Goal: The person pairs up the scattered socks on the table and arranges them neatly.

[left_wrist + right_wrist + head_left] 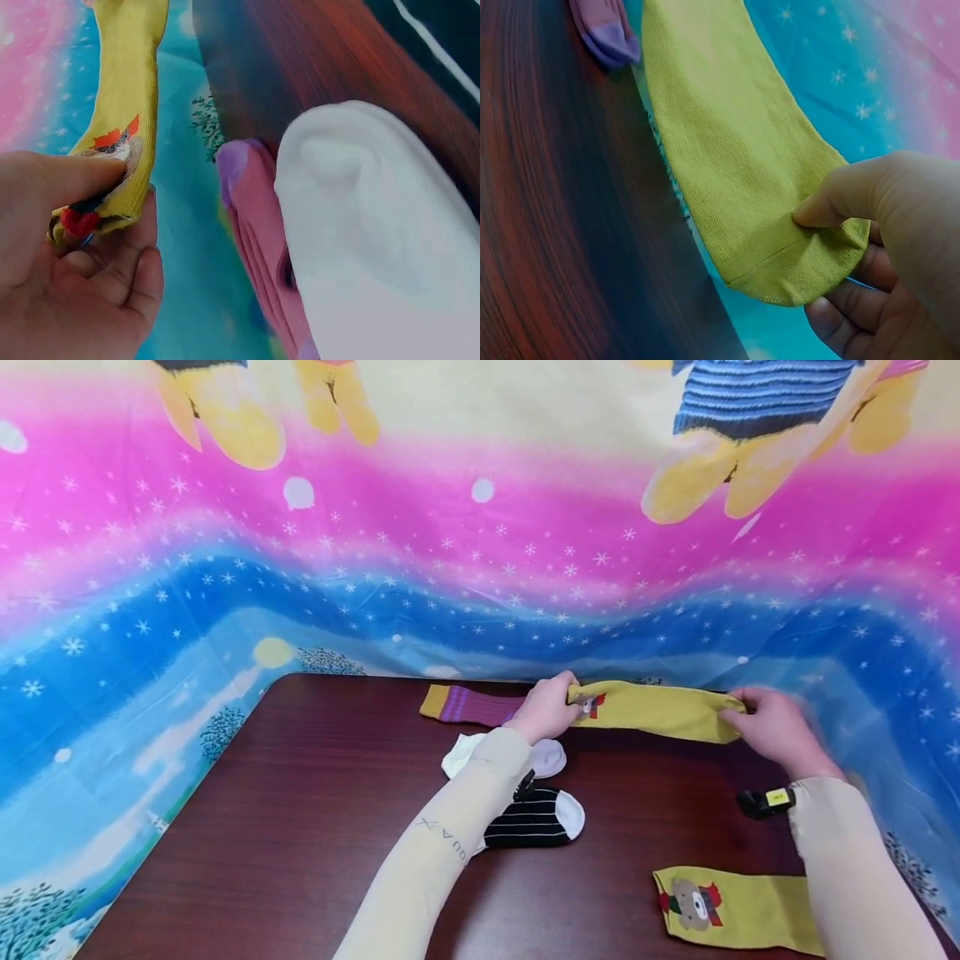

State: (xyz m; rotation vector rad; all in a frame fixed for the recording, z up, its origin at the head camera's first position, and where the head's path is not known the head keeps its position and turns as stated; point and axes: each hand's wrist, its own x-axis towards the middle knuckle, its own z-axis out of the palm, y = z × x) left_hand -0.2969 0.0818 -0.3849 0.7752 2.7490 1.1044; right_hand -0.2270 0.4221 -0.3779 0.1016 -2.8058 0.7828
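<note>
A yellow sock (pixel 660 708) with a bear picture near its cuff is stretched lengthwise between both hands at the back of the table. My left hand (pixel 549 706) pinches the cuff end, thumb over the bear picture in the left wrist view. At the other end, my right hand (pixel 776 731) pinches the toe, with the thumb on top of the fabric (pixel 757 187). A matching yellow sock (pixel 750 906) lies flat at the front right, partly covered by the right forearm. Behind the left hand, a purple sock (pixel 483 706) with a yellow cuff lies flat.
White socks (pixel 550 758) and a black sock with white stripes (pixel 528 820) lie mid-table, partly hidden by the left forearm. The dark wooden table (pixel 247 827) meets a patterned cloth (pixel 465 568) along its back edge and sides.
</note>
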